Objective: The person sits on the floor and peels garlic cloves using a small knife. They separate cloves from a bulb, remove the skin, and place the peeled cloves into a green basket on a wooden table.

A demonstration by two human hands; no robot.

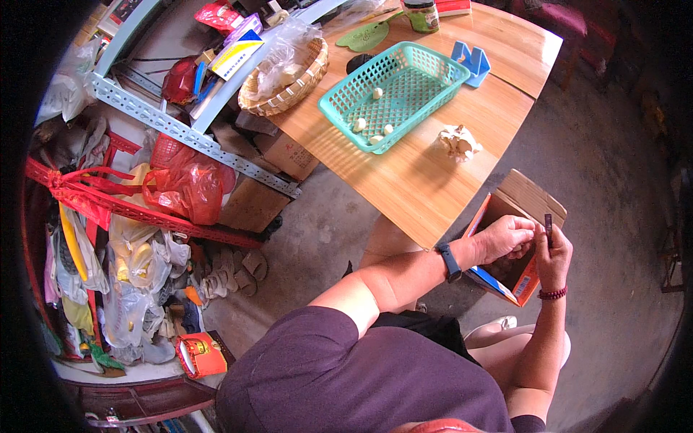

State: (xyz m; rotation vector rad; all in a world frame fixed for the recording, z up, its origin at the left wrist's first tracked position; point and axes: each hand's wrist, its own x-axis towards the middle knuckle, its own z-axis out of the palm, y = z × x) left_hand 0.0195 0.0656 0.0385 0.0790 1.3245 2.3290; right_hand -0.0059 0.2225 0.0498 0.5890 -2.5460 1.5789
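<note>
Both hands meet above an open cardboard box (528, 287) beside the table's right corner. My right hand (553, 254) holds a small dark-handled tool (548, 230), its handle pointing up; its working end is hidden. My left hand (506, 238), with a dark band on the wrist, has its fingertips pinched together against the right fingers; whatever lies between them is too small to tell. On the wooden table, a green plastic basket (394, 146) contains several peeled garlic cloves (359, 125). A garlic bulb (459, 143) with loose papery skin lies near the table's right edge.
The table (427, 200) also bears a blue plastic stand (472, 64), a glass jar (422, 17) and a green leaf-shaped item (364, 37). A wicker basket (287, 92) with a plastic bag stands at its left edge. Metal shelving (157, 124) and bagged goods crowd the left.
</note>
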